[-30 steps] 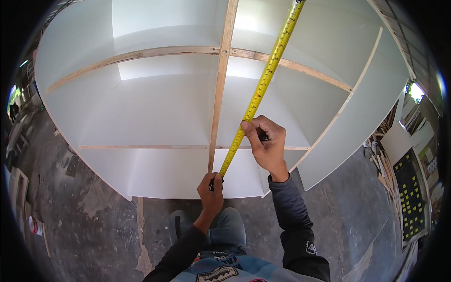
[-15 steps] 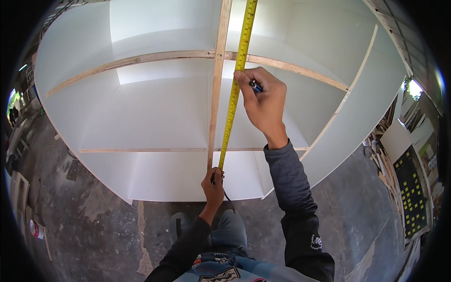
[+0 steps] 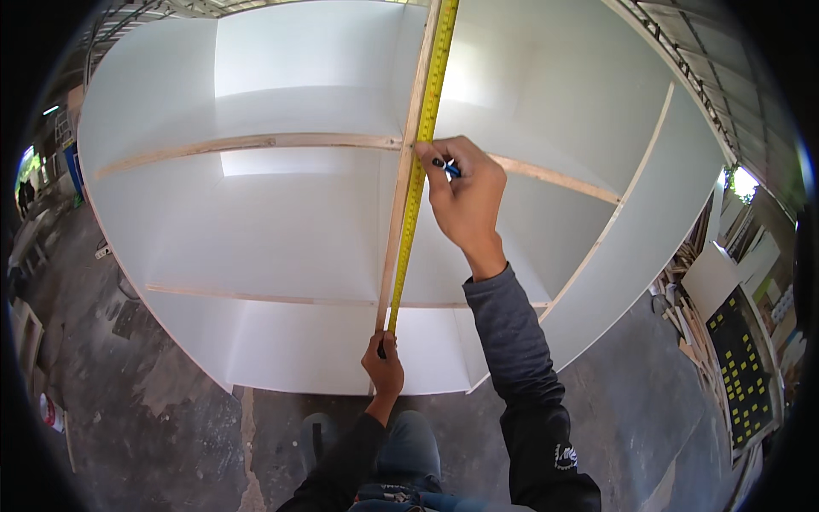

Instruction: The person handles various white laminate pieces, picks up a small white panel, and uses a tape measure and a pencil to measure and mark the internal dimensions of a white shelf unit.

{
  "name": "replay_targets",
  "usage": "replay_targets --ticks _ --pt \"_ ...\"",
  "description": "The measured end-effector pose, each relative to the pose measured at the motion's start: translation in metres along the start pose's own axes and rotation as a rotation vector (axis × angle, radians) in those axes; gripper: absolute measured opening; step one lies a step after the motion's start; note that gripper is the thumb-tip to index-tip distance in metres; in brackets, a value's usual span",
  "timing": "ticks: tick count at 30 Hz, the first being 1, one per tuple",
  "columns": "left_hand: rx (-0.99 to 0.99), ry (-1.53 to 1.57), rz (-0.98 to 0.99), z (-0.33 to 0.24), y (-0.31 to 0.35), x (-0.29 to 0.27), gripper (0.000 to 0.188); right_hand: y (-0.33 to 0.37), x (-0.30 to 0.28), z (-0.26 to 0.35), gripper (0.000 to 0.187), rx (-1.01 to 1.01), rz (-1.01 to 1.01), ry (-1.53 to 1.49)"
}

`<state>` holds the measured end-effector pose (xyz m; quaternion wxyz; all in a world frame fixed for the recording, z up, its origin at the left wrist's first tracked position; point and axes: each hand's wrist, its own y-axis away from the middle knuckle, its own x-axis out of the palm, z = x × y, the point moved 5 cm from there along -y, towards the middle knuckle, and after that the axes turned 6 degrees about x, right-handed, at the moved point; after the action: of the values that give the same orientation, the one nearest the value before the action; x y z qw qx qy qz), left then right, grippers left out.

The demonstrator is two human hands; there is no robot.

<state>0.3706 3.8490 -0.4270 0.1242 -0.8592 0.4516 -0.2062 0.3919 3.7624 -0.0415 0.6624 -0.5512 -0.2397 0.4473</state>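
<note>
A large white shelving cabinet point(image 3: 281, 222) lies open-faced below the camera on a grey concrete floor point(image 3: 153, 427). Bare wooden edge strips divide it into compartments, and those in view hold nothing. One strip, the centre divider point(image 3: 394, 230), runs from the cabinet's near edge up toward its far edge, crossed by a horizontal shelf edge point(image 3: 256, 142).

A yellow tape measure blade point(image 3: 415, 183) lies stretched along the centre divider, just to its right side and touching it, from the near edge of the cabinet to beyond the far edge of the view.

The left hand point(image 3: 384, 369) sits at the cabinet's near edge with its fingers curled closed, pinching the lower end of the tape against the divider's foot. Its dark-sleeved forearm rises from the lower edge of the view.

The right hand point(image 3: 465, 200) is stretched forward over the cabinet, arm nearly straight in a grey sleeve. Its fingers are clenched around a blue pen point(image 3: 447, 167), whose tip rests at the right edge of the tape, just below where the shelf edge meets the divider. The thumb presses against the tape there.
</note>
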Motion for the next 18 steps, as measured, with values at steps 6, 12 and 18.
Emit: replay_targets --ticks 6,12,18 --pt "-0.009 -0.052 -0.017 -0.011 0.002 0.002 0.022 0.0 -0.001 -0.004 0.007 0.032 0.001 -0.001" --pt "0.024 -0.07 -0.04 -0.01 0.0 -0.003 0.021 -0.002 -0.004 -0.003 0.015 0.034 -0.037 -0.021" --pt "0.021 -0.042 -0.033 -0.009 0.0 -0.001 0.02 -0.003 -0.001 -0.001 0.019 -0.003 -0.044 -0.019"
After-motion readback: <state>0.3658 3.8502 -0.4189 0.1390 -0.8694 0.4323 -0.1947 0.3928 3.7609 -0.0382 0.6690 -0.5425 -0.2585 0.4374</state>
